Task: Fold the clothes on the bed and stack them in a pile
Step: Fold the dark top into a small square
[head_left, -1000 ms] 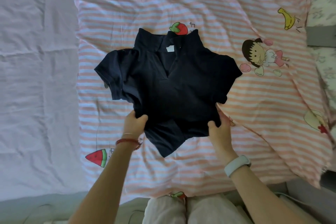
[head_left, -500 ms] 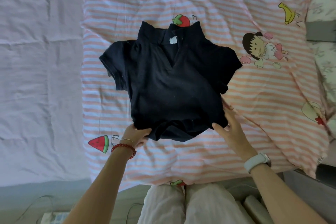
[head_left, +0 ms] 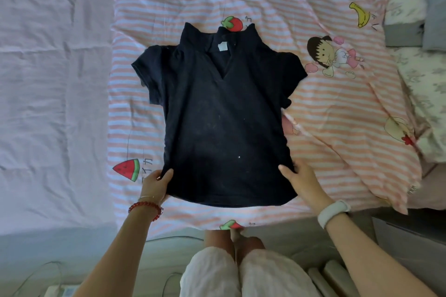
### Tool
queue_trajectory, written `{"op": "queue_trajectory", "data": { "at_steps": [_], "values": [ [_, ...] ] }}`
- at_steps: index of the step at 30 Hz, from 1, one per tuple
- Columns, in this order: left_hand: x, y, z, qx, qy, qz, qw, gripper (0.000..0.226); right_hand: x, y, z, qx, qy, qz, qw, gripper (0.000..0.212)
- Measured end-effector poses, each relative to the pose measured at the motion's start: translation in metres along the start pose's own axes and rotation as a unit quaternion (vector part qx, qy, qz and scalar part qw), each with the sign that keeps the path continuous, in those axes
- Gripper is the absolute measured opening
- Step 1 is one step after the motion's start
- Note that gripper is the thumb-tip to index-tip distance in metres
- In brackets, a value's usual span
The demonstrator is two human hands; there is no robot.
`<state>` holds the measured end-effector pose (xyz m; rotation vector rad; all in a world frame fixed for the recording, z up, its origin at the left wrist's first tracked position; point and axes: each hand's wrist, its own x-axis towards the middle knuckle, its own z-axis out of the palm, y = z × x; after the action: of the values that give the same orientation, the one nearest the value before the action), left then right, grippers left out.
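While the head camera looks straight down, a dark navy shirt [head_left: 224,116] lies spread flat, front up, on a pink-and-white striped quilt [head_left: 325,128] at the centre of view. Its collar points to 12 o'clock, with a small white label showing inside the neck; short sleeves extend toward 10 and 2 o'clock. The hem, curved, faces 6 o'clock.

Left hand [head_left: 155,185], at 7 o'clock from the shirt's centre, pinches the lower left corner of the hem: the thumb lies on top of the fabric, and the remaining fingers appear tucked beneath it, though they are hidden. A red bead bracelet [head_left: 146,207] circles that wrist.

Right hand [head_left: 304,182], at 5 o'clock, grips the lower right edge of the shirt with its thumb laid on the cloth; the fingers behind are partly hidden by the fabric edge. A white wristband [head_left: 334,212] sits on that wrist.

Printed on the quilt: a strawberry [head_left: 233,23] touching the collar at 12 o'clock, a watermelon slice [head_left: 128,169] just beside the left hand, a cartoon girl [head_left: 330,55] at 2 o'clock. A pale lilac sheet [head_left: 53,91] covers the bed at 9 o'clock.
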<state>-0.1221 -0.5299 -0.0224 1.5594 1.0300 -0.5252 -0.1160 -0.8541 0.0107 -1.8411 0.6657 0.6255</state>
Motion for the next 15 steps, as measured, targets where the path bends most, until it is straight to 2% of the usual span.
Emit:
{"op": "queue_trajectory", "data": {
  "at_steps": [3, 6, 9, 12, 14, 15],
  "values": [
    [-0.008, -0.023, -0.009, 0.120, 0.025, 0.007, 0.992, 0.021, -0.014, 0.032, 0.003, -0.013, 0.028, 0.041, 0.999, 0.014],
    [-0.021, -0.041, -0.022, 0.149, 0.035, -0.004, 0.988, 0.022, -0.026, 0.055, 0.002, -0.047, 0.045, 0.074, 0.995, 0.018],
    [-0.028, -0.045, -0.027, 0.168, 0.040, 0.005, 0.985, 0.024, -0.031, 0.064, 0.001, -0.056, 0.042, 0.111, 0.991, 0.011],
    [-0.035, -0.029, -0.024, 0.210, 0.043, 0.040, 0.976, 0.030, -0.032, 0.054, -0.002, -0.131, 0.033, 0.079, 0.988, 0.006],
    [-0.037, -0.010, -0.019, 0.223, 0.056, 0.075, 0.970, 0.033, -0.030, 0.040, -0.004, -0.215, 0.043, 0.045, 0.975, 0.019],
    [-0.035, 0.002, -0.016, 0.225, 0.069, 0.089, 0.968, 0.031, -0.026, 0.031, -0.004, -0.221, 0.064, 0.023, 0.973, 0.025]
  ]
}}
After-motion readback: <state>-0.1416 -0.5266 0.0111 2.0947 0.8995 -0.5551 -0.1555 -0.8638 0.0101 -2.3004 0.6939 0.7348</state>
